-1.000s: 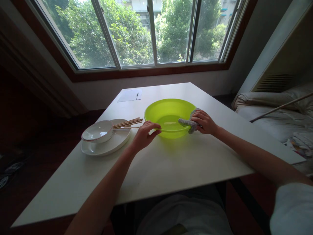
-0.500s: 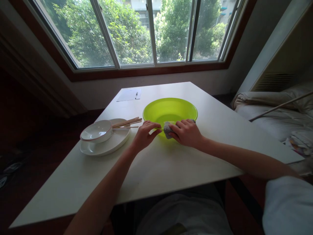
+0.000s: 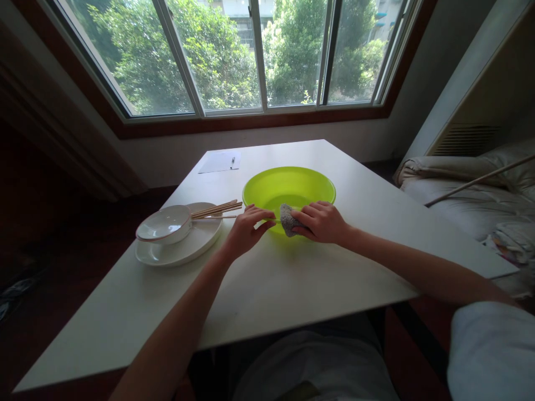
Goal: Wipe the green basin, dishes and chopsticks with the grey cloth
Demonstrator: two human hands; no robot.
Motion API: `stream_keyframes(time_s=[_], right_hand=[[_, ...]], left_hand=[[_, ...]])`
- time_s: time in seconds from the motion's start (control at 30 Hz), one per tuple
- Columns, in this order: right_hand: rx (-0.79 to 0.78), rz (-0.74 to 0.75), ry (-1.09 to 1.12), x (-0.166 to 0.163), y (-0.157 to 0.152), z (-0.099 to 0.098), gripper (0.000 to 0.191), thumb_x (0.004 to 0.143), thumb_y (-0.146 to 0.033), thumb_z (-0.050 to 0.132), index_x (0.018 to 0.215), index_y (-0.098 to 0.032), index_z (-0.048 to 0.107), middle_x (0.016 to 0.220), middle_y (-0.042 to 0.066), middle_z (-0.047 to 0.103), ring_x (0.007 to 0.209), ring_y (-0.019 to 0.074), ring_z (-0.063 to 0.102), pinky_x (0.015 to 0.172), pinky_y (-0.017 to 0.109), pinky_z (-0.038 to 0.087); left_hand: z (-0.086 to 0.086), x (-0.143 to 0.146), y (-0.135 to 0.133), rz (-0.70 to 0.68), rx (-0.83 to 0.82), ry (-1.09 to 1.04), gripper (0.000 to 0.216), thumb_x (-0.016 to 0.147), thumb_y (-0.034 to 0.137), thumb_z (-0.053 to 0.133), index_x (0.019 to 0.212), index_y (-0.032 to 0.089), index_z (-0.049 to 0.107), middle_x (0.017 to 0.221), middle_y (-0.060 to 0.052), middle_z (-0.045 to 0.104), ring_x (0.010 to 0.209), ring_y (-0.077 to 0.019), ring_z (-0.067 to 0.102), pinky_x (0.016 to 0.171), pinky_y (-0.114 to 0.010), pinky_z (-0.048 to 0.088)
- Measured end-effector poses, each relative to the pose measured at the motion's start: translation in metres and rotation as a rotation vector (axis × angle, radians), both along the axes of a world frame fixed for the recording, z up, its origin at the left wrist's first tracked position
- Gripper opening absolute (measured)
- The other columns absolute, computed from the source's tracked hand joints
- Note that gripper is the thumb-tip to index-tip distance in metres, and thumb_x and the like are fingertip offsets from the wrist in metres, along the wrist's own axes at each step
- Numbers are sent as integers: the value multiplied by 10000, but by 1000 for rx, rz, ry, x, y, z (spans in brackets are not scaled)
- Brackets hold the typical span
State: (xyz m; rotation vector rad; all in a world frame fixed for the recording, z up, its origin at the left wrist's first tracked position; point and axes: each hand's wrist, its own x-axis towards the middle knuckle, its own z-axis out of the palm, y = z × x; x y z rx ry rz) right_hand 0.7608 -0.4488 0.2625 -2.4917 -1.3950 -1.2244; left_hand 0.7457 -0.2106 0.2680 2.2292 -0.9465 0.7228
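The lime-green basin [image 3: 288,181] stands in front of me on the white table. My left hand [image 3: 248,229] pinches its near rim, left of the middle, with thumb below and fingers above. A crumpled grey cloth [image 3: 287,220] is bunched in my right hand [image 3: 320,221], closed round it against the same rim. Between the two hands a short stretch of rim shows. The right fingertips are partly hidden by the cloth.
Left of the basin, a large white plate [image 3: 200,245] carries a white bowl [image 3: 165,224] and several wooden chopsticks [image 3: 217,209], which jut toward my left hand. Farther back lie a sheet of paper [image 3: 215,162] and a pen [image 3: 232,162].
My right hand has shifted slightly left and up on the rim, and more of the grey cloth shows beside its fingers. My left hand keeps its grip.
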Motion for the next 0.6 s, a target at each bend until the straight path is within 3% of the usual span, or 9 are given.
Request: stream_keyframes(time_s=[0.2, 0.33, 0.6], right_hand=[[43, 178, 29, 38, -49, -13, 410, 917, -499, 374, 990, -178, 619, 785, 74, 652, 706, 188, 556, 710, 340, 410], [106, 237, 82, 67, -79, -18, 480, 918, -543, 278, 1023, -179, 572, 936, 125, 643, 913, 245, 577, 857, 438, 452], [97, 217, 121, 88, -97, -20, 413, 917, -500, 320, 1113, -191, 511, 1110, 144, 602, 1110, 257, 543, 979, 479, 428]], left_hand=[[-2, 2, 2, -15, -13, 6, 127, 838, 288, 600, 870, 185, 667, 835, -51, 731, 750, -170, 661, 849, -354, 451], [-2, 2, 2, -14, -14, -5, 138, 841, 304, 594, 856, 188, 666, 834, -51, 733, 752, -172, 662, 855, -362, 457], [-1, 3, 3, -9, -6, 4, 155, 848, 324, 579, 852, 196, 667, 831, -54, 732, 754, -178, 666, 881, -382, 459]])
